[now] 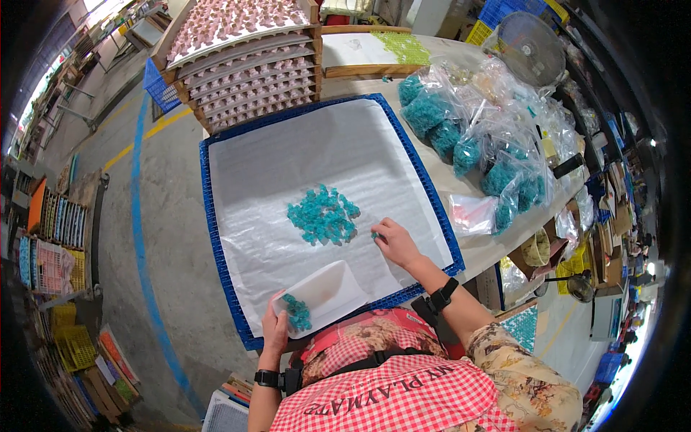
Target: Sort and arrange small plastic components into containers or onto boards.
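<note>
My left hand (273, 324) grips the near left end of a white scoop-like tray (335, 289), tilted over the near edge of the work surface. A small heap of teal pieces (296, 312) lies in it beside my fingers. To the right, my right hand (396, 243) pinches a tiny teal piece (375, 235) just above the white paper sheet (288, 155). That sheet lines a blue mesh tray (210, 216). A loose pile of small teal pieces (322, 214) rests on the middle of the sheet, left of my right hand.
Wooden-framed stacked trays (248, 83) of pinkish pieces stand at the far left. Clear bags (446, 137) of teal pieces crowd the table's right, near a round fan (524, 49). A white board (360, 50) with green pieces lies at the back.
</note>
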A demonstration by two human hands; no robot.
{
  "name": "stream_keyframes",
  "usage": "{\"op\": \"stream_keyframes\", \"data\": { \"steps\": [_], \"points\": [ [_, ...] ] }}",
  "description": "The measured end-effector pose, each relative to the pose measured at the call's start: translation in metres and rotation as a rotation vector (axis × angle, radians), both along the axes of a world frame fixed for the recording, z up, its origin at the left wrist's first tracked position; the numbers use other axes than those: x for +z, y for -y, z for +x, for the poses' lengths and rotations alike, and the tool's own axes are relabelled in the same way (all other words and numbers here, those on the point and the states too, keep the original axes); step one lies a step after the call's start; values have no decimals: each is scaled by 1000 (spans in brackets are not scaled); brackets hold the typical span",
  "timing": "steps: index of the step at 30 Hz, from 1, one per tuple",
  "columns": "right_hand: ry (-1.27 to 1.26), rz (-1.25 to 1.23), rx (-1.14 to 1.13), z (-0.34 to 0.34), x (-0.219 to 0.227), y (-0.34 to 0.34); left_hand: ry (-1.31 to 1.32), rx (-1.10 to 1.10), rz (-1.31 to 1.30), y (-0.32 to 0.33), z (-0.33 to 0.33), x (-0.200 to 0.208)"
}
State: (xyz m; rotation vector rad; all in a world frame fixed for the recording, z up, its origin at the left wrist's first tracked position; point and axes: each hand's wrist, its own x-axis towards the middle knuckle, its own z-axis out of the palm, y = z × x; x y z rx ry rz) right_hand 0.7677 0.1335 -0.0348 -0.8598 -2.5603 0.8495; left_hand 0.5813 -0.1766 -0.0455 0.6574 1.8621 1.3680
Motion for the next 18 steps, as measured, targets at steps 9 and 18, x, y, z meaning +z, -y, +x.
{"op": "stream_keyframes", "data": {
  "steps": [9,18],
  "points": [
    [-28,-611,478,-63,84,38,-60,-2,-87,-2,0,8],
    [48,217,98,-93,-16,-39,-46,7,-43,-5,1,4]
  ]
}}
